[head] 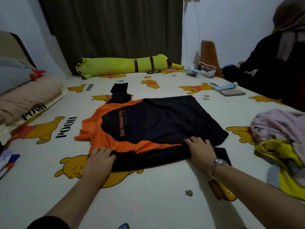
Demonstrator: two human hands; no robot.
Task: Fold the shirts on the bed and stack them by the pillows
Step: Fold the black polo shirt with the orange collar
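A black and orange long-sleeved shirt (153, 123) lies spread flat on the bed (148, 195), collar to the left, its near side folded over. My left hand (99, 160) rests flat on the near shoulder of the shirt, fingers straight. Resting flat on the folded near edge further right is my right hand (200, 150), a watch on its wrist. One black sleeve (119, 90) stretches away toward the far side. A heap of unfolded clothes (280, 139), pink and yellow, sits at the right. Pillows (24, 98) lie at the left.
A long yellow plush toy (122, 65) lies along the far edge by the curtain. A phone (232, 92), a tube (224, 86) and a white device (201, 71) sit at the far right. A person in dark clothes (272, 66) stands at the right side.
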